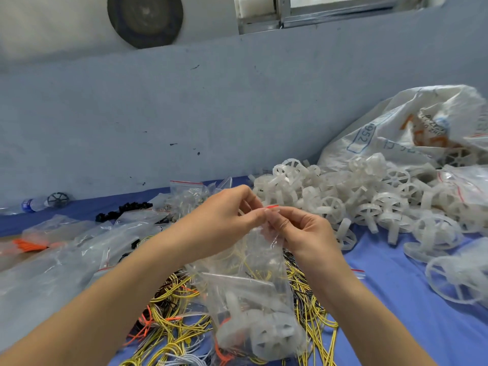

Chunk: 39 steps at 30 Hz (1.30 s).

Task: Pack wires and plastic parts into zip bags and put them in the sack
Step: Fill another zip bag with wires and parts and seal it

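A clear zip bag point(253, 299) with a red-striped top hangs in front of me, holding white plastic wheel parts and some wires. My left hand point(224, 217) and my right hand point(298, 228) both pinch its top edge, fingertips touching at the red strip. Under the bag lies a tangle of yellow and black wires point(174, 320) on the blue cloth. A heap of white plastic wheel parts point(356, 196) spreads to the right. The white woven sack point(390, 128) lies open at the far right, against the wall.
Empty and filled zip bags point(79, 249) cover the left of the blue cloth point(396, 299). Orange wires point(29, 245), black plastic parts point(124, 211) and a water bottle point(34, 204) lie at far left. Another filled zip bag point(467, 186) rests by the sack. A grey-blue wall stands behind.
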Tool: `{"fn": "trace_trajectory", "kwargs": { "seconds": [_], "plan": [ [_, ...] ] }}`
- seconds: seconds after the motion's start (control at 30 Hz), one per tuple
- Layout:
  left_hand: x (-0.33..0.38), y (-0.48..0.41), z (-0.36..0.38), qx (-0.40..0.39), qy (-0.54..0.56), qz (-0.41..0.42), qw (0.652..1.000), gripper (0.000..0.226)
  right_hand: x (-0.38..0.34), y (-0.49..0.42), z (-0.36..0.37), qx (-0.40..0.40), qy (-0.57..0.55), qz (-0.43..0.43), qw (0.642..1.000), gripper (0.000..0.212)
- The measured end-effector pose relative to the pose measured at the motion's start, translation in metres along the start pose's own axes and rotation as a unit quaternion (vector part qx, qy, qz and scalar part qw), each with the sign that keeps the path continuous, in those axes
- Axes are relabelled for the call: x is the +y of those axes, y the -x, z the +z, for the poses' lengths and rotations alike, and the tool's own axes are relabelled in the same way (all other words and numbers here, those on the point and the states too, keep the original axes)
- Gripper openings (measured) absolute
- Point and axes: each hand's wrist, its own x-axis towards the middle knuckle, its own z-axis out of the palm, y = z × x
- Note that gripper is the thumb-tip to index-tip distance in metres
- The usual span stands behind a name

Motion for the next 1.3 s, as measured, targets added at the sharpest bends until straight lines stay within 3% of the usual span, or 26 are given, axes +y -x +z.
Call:
{"fn": "trace_trajectory", "kwargs": {
  "seconds": [0.2,0.43,0.67,1.3],
  "plan": [
    [0.0,-0.006,-0.01,-0.048,-0.039,-0.02,0.998,0.028,-0.001,-0.002,-0.001,0.007,0.051,-0.021,0.998,0.019],
    [0.0,-0.004,-0.01,0.001,-0.101,0.021,0.995,0.024,0.0,0.001,0.0,-0.027,0.065,-0.026,0.997,0.013],
    [-0.015,0.012,-0.011,0.02,-0.172,0.066,0.983,0.024,0.006,-0.001,-0.004,0.024,0.056,-0.034,0.998,0.018],
    [-0.053,0.04,-0.036,0.026,-0.088,0.023,0.995,0.017,0.003,-0.006,-0.015,0.098,0.063,-0.039,0.992,0.013]
  ]
}}
